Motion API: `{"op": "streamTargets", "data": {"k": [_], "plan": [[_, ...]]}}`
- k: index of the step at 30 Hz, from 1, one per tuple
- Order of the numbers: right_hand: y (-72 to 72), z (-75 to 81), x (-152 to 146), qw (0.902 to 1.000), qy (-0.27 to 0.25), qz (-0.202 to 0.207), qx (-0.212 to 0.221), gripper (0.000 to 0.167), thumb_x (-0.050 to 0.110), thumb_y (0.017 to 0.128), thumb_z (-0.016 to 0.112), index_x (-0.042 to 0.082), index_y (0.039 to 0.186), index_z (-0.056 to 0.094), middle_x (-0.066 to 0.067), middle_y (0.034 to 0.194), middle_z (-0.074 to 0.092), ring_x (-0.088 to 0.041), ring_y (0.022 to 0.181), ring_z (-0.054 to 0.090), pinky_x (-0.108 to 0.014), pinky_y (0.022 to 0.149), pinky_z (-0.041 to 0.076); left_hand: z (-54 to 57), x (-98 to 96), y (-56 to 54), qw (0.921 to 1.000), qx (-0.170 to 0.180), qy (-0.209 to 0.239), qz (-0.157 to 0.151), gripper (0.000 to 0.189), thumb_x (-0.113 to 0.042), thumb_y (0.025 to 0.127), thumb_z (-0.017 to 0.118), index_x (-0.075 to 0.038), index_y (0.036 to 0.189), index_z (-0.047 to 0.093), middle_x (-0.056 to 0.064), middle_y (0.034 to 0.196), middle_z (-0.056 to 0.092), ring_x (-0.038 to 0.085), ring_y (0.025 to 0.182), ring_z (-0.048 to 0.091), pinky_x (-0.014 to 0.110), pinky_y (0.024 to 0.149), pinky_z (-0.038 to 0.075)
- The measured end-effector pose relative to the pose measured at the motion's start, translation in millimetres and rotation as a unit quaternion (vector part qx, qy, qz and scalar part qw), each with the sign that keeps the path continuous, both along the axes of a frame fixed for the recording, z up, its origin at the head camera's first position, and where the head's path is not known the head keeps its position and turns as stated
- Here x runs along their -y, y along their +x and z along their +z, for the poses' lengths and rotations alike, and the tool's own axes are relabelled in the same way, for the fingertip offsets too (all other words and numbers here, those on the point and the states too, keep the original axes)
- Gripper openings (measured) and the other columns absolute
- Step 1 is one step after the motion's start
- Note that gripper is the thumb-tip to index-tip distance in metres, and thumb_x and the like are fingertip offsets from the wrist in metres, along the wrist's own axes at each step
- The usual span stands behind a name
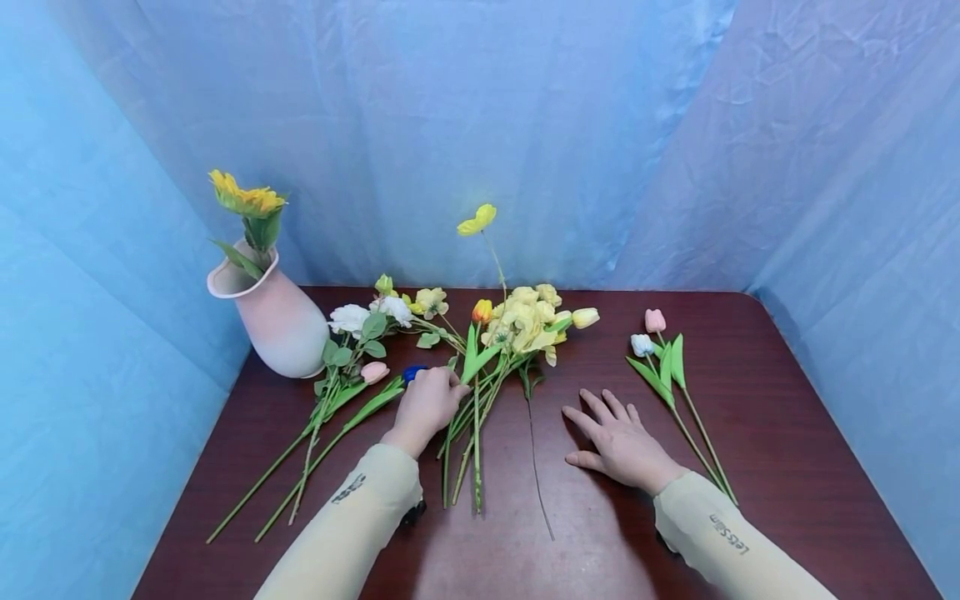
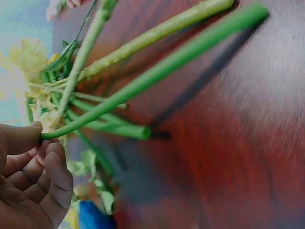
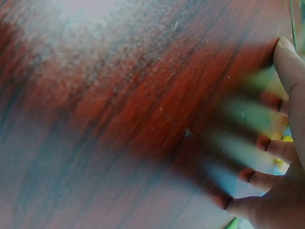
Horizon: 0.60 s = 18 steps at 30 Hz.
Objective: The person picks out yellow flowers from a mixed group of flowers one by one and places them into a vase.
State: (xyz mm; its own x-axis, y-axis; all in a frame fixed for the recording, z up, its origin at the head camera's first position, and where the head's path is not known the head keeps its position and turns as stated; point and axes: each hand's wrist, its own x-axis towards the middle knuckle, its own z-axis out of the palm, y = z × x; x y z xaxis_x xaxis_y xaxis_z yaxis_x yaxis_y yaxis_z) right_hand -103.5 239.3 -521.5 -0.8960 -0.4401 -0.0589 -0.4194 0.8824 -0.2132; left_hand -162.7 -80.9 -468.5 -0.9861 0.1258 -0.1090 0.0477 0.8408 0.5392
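My left hand (image 1: 429, 407) pinches a smooth green stem (image 2: 138, 90) between thumb and index finger. It appears to belong to the orange tulip (image 1: 482, 312), whose leaves meet at the fingertips. Beside it lies a bunch of pale yellow flowers (image 1: 523, 321), their stems crossing near the hand. A blue tulip (image 1: 414, 372) is partly hidden behind the left hand. My right hand (image 1: 621, 446) rests on the tabletop with its fingers spread, holding nothing. Between the hands lies a thin dark stem (image 1: 536, 467).
At the left back stands a pink-and-white vase (image 1: 281, 321) with a sunflower (image 1: 251, 200) in it. White flowers (image 1: 349, 319) and a pink tulip (image 1: 374, 372) lie near its base. To the right, another pink tulip (image 1: 655, 321) and a pale blue tulip (image 1: 642, 345) lie together. Blue curtains (image 1: 480, 125) surround the table.
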Motion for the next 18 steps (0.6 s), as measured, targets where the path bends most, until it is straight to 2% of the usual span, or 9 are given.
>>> {"op": "streamTargets", "data": {"k": [4,6,12,14,16,17,18], "plan": [[0.6,1.2,-0.2,1.0,-0.002,0.0,0.0,0.074,0.055,0.091,0.07,0.017,0.151,0.051,-0.023,0.159,0.037,-0.055,0.144,0.032,-0.078,0.105,0.03,13.6,6.3,0.6,0.9997,-0.024,-0.004,-0.009,0.015,-0.025,0.099,0.069,-0.01,0.097,0.073,0.002,0.08,0.068,0.016,0.058,0.057,0.032,0.054,0.045],[0.8,1.5,0.1,1.0,-0.003,-0.001,0.001,0.074,0.055,0.091,0.071,0.017,0.151,0.051,-0.023,0.159,0.037,-0.055,0.144,0.032,-0.078,0.105,0.03,21.6,10.4,1.4,0.9985,-0.048,-0.018,-0.019,0.014,-0.025,0.099,0.069,-0.012,0.096,0.073,0.002,0.08,0.068,0.017,0.058,0.058,0.032,0.052,0.044],[0.8,1.4,0.8,1.0,-0.004,-0.002,0.002,0.073,0.054,0.091,0.071,0.018,0.151,0.051,-0.023,0.159,0.037,-0.055,0.144,0.031,-0.079,0.105,0.029,44.3,24.0,4.0,0.9867,-0.132,-0.083,-0.047,0.012,-0.024,0.1,0.068,-0.015,0.091,0.07,-0.001,0.083,0.067,0.022,0.062,0.062,0.038,0.051,0.046],[0.6,1.0,0.9,1.0,-0.004,-0.002,0.001,0.073,0.054,0.09,0.071,0.018,0.151,0.051,-0.023,0.159,0.037,-0.055,0.144,0.031,-0.079,0.105,0.029,50.4,29.4,4.3,0.9786,-0.165,-0.109,-0.059,0.014,-0.024,0.099,0.069,-0.015,0.088,0.067,-0.001,0.081,0.065,0.024,0.062,0.063,0.04,0.05,0.047],[0.7,1.4,0.9,1.0,-0.003,-0.001,-0.001,0.073,0.054,0.09,0.071,0.018,0.151,0.052,-0.023,0.159,0.038,-0.056,0.144,0.032,-0.078,0.105,0.03,56.1,35.4,4.8,0.9662,-0.208,-0.131,-0.077,0.018,-0.024,0.098,0.07,-0.014,0.085,0.064,-0.001,0.078,0.061,0.025,0.061,0.062,0.042,0.048,0.046],[0.6,1.6,0.8,1.0,-0.003,-0.001,-0.001,0.073,0.054,0.09,0.071,0.017,0.151,0.052,-0.023,0.159,0.038,-0.056,0.144,0.032,-0.078,0.105,0.03,58.2,38.5,4.9,0.9586,-0.233,-0.139,-0.087,0.019,-0.024,0.097,0.071,-0.013,0.084,0.063,0.0,0.077,0.06,0.025,0.059,0.061,0.042,0.046,0.045],[0.5,1.7,0.8,1.0,-0.004,-0.001,-0.001,0.073,0.054,0.09,0.071,0.017,0.151,0.052,-0.023,0.159,0.038,-0.056,0.144,0.032,-0.078,0.105,0.03,60.4,41.2,4.7,0.9476,-0.264,-0.146,-0.104,0.02,-0.023,0.096,0.073,-0.012,0.083,0.062,0.001,0.076,0.06,0.025,0.059,0.061,0.042,0.045,0.046]]}}
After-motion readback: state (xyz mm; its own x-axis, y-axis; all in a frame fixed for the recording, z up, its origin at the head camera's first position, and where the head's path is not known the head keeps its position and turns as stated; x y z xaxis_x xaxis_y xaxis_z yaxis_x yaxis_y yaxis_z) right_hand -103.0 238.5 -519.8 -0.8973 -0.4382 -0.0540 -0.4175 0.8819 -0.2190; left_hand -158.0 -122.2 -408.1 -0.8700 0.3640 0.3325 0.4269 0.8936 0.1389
